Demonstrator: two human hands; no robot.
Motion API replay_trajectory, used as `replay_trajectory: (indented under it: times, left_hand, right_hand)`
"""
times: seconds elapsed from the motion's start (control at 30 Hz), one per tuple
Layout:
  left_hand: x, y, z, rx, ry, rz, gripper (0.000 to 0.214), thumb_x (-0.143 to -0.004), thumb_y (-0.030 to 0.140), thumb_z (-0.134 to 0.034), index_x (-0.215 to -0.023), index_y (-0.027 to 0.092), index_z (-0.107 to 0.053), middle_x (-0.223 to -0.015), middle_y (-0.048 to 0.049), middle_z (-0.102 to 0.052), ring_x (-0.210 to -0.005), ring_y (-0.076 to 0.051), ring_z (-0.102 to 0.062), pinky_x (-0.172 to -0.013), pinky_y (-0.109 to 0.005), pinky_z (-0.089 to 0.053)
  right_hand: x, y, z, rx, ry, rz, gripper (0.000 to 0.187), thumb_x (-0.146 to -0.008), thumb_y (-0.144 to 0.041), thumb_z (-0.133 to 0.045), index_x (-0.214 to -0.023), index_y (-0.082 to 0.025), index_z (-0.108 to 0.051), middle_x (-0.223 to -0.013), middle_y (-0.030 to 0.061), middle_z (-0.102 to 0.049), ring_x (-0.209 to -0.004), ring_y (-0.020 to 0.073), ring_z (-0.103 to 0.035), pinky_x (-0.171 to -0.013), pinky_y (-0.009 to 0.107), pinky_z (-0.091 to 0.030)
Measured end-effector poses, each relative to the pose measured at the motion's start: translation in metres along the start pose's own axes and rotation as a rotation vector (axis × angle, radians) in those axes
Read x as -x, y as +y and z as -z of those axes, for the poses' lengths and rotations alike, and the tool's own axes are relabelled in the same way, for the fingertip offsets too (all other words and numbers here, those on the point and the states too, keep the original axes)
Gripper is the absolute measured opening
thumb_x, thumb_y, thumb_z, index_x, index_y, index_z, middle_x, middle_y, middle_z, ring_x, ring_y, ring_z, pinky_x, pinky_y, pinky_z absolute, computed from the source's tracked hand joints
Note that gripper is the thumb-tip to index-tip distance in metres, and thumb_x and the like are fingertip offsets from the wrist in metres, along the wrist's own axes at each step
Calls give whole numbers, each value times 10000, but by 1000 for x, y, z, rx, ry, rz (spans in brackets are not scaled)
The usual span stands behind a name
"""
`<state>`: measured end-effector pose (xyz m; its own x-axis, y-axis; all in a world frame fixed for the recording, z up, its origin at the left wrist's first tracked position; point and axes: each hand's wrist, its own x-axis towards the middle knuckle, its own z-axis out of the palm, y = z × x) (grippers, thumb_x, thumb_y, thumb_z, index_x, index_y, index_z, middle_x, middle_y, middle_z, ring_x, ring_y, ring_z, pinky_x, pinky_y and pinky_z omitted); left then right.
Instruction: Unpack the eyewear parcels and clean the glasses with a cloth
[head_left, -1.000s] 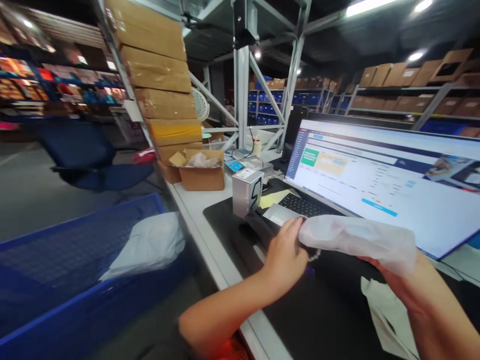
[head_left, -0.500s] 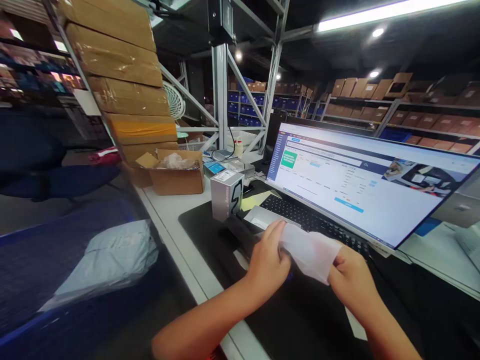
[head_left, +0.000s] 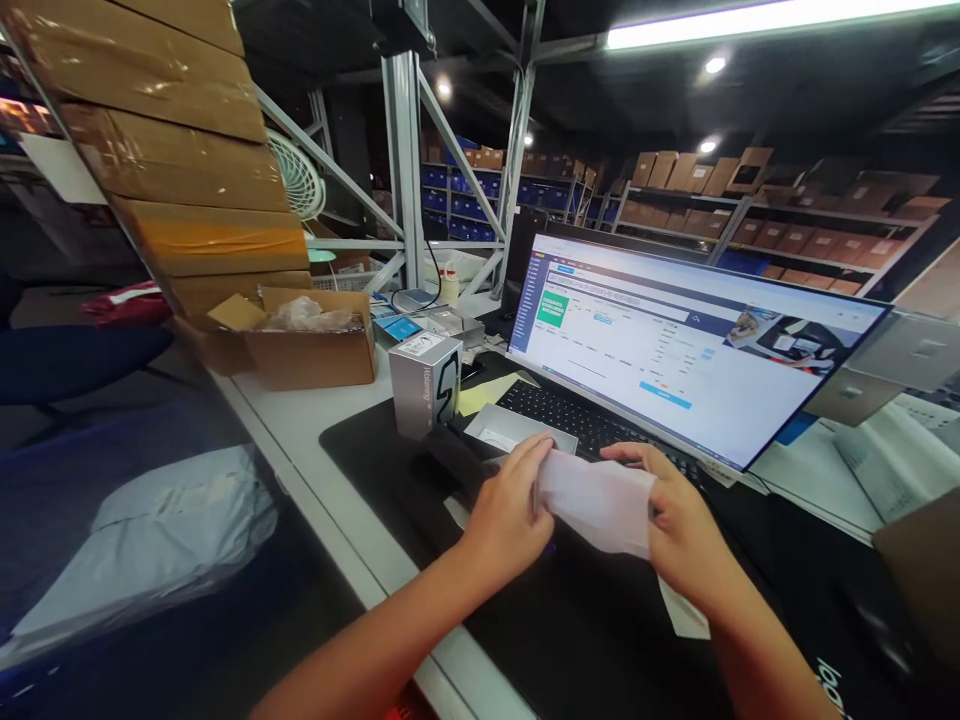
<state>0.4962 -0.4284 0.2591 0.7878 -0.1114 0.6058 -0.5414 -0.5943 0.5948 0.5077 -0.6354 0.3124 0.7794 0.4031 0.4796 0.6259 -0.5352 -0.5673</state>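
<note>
Above the black desk mat (head_left: 570, 640), a translucent white pouch (head_left: 596, 502) is stretched between my two hands. My left hand (head_left: 510, 505) is closed on its left end. A dark, blurred shape extends leftward from that hand; I cannot make out what it is. My right hand (head_left: 679, 525) pinches the pouch's right end, its index finger raised above the edge. Just beyond the pouch lies a flat silver-white box (head_left: 517, 428), partly hidden by my left hand. A grey printed box (head_left: 416, 390) stands upright on the mat's far left part.
Behind the hands are a keyboard (head_left: 544, 402) and a lit monitor (head_left: 667, 350). An open carton (head_left: 311, 358) with clear plastic sits at the desk's left edge, beside stacked cartons (head_left: 172, 130). A grey mailer bag (head_left: 180, 510) lies in a blue bin on the left. A mouse (head_left: 877, 630) rests at right.
The view has turned right, so the scene sits further left. My right hand's fingers have shifted, the index finger now lifted along the pouch's top; the pouch appears flatter.
</note>
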Motion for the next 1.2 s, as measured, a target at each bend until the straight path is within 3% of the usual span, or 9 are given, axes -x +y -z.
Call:
replay_trajectory:
  times: [0.13, 0.23, 0.33, 0.47, 0.6, 0.7, 0.87, 1.07, 1.2]
  left_hand:
    - [3, 11, -4, -5, 57, -24, 814, -694, -33, -485, -1470, 204, -414, -1553, -110, -438, -1383, -250, -495, -1110, -410, -500]
    - [3, 11, -2, -6, 77, -47, 782, -712, -45, -461, -1448, 217, -445, -1528, -100, -473, -1369, -242, -512, -1088, -409, -519]
    - [1, 7, 7, 39, 41, -78, 769, -728, -52, -459, -1445, 228, -451, -1516, -88, -488, -1370, -234, -511, -1115, -418, -495]
    - [-2, 9, 19, 99, -48, -140, 819, -684, -75, -455, -1441, 237, -458, -1513, -64, -494, -1383, -226, -495, -1156, -413, -454]
    - [-1, 18, 19, 99, -32, -134, 828, -685, -62, -475, -1456, 238, -433, -1549, -66, -450, -1386, -231, -493, -1070, -352, -537]
    - [2, 22, 10, 4, 20, -171, 818, -718, -52, -466, -1485, 219, -385, -1559, -96, -435, -1383, -230, -497, -1042, -348, -556]
    - [8, 18, -5, -11, -54, -276, 820, -736, -29, -458, -1517, 179, -323, -1584, -122, -392, -1416, -229, -455, -1026, -340, -560]
    - [19, 6, 2, 111, -230, -384, 810, -765, -40, -453, -1517, 239, -339, -1525, -77, -470, -1367, -192, -502, -1048, -297, -527]
    - [39, 2, 1, 137, -94, -223, 659, -847, -2, -493, -1433, 291, -417, -1370, -74, -537, -963, -125, -670, -796, -230, -593]
  right_hand:
    - [0, -4, -12, -120, 213, -154, 304, -778, -202, -620, -1063, -209, -724, -1157, 104, -686, -1030, 262, -664, -856, 385, -566]
    - [2, -3, -31, -27, 290, -24, 344, -811, -181, -600, -1140, -199, -701, -1270, 135, -648, -1155, 285, -616, -966, 454, -531]
    - [3, -2, -29, 129, 253, 175, 292, -867, -184, -593, -1136, -196, -704, -1330, 146, -607, -1245, 304, -543, -1026, 505, -488]
    - [0, -3, 0, 247, 142, 380, 280, -882, -103, -594, -1114, -221, -697, -1385, 115, -575, -1332, 306, -462, -1074, 517, -441]
    - [-3, -2, 15, 210, 71, 475, 305, -889, -112, -624, -1159, -247, -672, -1387, 96, -576, -1332, 299, -476, -1063, 501, -443]
    - [-1, -1, -5, 158, 218, 392, 293, -871, -166, -667, -1149, -256, -672, -1317, 99, -628, -1288, 319, -514, -1044, 538, -442]
    - [5, 0, -58, 43, 398, 35, 409, -883, -165, -576, -1288, -213, -608, -1321, 125, -634, -1249, 302, -547, -1060, 530, -440]
    - [-9, 8, -42, -261, -76, 88, 168, -906, -206, -549, -921, -212, -716, -963, 45, -713, -830, 181, -685, -727, 287, -548]
    - [-11, 7, -36, -203, -57, 88, 273, -912, -244, -564, -656, -203, -651, -839, 35, -626, -745, 164, -613, -660, 280, -497]
